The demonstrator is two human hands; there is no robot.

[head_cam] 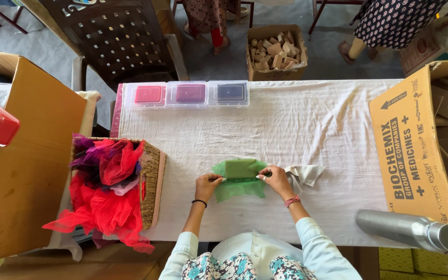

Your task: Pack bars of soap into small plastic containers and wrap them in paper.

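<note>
Now both hands, left hand (207,184) and right hand (276,179), pinch the green net fabric (237,187) around a green block (240,168) on the white tablecloth (296,129).

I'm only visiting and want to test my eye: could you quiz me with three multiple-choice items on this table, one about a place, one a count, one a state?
1. Where is the wicker basket?
A. table's left edge
B. by the far edge
C. on the chair

2. How many lidded clear boxes are in the row?
A. two
B. three
C. five

3. What are both hands doing?
A. resting idle
B. holding green net
C. lifting the bottle

Answers:
1 A, it sits left, full of red net.
2 B, three side by side.
3 B, left hand and right hand pinch the green net around a green block.
</note>
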